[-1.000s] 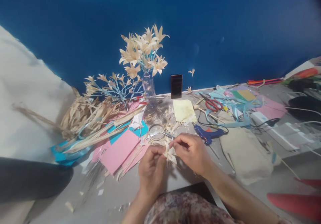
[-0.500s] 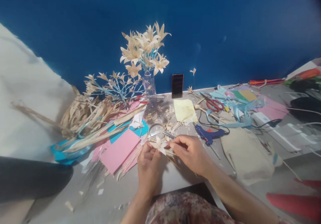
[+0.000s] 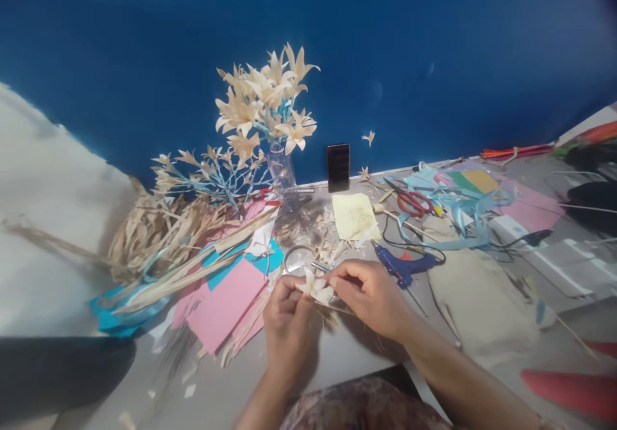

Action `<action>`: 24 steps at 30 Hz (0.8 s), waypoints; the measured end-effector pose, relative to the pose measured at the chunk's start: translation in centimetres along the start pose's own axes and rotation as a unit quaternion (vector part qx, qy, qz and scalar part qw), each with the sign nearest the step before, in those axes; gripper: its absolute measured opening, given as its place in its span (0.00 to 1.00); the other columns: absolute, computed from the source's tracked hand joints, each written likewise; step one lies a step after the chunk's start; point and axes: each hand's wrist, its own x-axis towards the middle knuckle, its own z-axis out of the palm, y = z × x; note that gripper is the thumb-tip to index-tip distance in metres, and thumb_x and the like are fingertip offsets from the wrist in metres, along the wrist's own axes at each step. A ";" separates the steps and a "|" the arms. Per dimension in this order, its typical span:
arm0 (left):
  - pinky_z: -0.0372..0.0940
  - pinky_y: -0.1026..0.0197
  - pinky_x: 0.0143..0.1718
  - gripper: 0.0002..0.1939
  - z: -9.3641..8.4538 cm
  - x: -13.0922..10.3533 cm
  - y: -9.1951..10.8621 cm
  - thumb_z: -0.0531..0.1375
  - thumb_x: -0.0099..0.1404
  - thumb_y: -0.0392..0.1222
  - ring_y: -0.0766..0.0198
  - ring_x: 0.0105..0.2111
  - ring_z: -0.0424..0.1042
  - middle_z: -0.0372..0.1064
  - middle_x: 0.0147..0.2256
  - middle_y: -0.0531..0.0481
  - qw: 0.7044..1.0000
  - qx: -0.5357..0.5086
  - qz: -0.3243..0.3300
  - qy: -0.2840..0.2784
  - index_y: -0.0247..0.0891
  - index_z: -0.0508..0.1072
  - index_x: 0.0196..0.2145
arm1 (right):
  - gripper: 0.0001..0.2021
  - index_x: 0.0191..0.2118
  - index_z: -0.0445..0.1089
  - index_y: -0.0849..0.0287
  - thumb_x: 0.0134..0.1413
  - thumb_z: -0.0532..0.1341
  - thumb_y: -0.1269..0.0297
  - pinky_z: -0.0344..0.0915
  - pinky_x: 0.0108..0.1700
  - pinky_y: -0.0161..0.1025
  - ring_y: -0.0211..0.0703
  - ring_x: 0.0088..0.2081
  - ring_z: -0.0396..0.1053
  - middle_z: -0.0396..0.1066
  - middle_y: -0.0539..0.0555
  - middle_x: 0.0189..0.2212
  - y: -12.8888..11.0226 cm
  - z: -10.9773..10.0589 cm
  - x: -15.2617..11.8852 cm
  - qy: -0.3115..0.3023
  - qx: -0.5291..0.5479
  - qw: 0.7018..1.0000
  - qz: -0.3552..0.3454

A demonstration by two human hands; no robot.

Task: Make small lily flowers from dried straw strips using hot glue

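Observation:
A cream artificial flower (image 3: pixel 314 286) with pointed petals, seemingly of dried husk, is between my two hands. My left hand (image 3: pixel 288 311) is closed, thumb and fingers pinching the flower at its left side. My right hand (image 3: pixel 369 295) is closed too, its thumb and forefinger pinched at the flower's right petals. Just beyond those fingertips shows a thin metal tool (image 3: pixel 320 267); I cannot tell whether the right hand touches it. Behind the flower lies a roll of clear tape (image 3: pixel 299 259) among husk scraps (image 3: pixel 332 250).
A clear vase (image 3: pixel 283 176) of husk flowers stands by the blue wall, beside a propped phone (image 3: pixel 338 168). Pink paper (image 3: pixel 226 304) and dried husks (image 3: pixel 149 231) lie left. To the right are a blue glue gun (image 3: pixel 402 264), red-handled scissors (image 3: pixel 415 203) and a beige cloth (image 3: pixel 482 301).
The flower has turned and shifted slightly right, with more petals spread beside my right fingertips. The camera view has tilted a little. Both hands keep their pinch.

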 end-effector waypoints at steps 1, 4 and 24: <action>0.62 0.70 0.21 0.13 0.1 0.1 0.0 0.67 0.59 0.46 0.69 0.20 0.69 0.72 0.23 0.55 1.000 0.013 0.009 0.008 0.39 0.67 0.31 | 0.09 0.31 0.77 0.58 0.56 0.59 0.71 0.59 0.28 0.32 0.37 0.26 0.68 0.75 0.50 0.24 0.1 -0.1 0.1 0.003 0.001 1.000 0.000; 0.65 0.68 0.25 0.13 0.6 0.4 0.2 0.67 0.59 0.46 0.65 0.23 0.73 0.73 0.22 0.54 1.000 0.017 0.005 0.013 0.39 0.67 0.31 | 0.09 0.31 0.77 0.58 0.55 0.59 0.71 0.58 0.27 0.32 0.37 0.25 0.66 0.73 0.49 0.23 0.4 -0.2 0.4 0.009 0.000 1.000 0.002; 0.67 0.66 0.33 0.11 1.7 1.5 -0.2 0.67 0.60 0.41 0.65 0.30 0.75 0.76 0.30 0.50 0.994 -0.082 -0.066 -0.025 0.37 0.69 0.35 | 0.10 0.26 0.75 0.60 0.54 0.58 0.73 0.59 0.29 0.31 0.38 0.27 0.68 0.75 0.50 0.25 0.9 -0.8 0.8 0.041 0.048 0.998 -0.010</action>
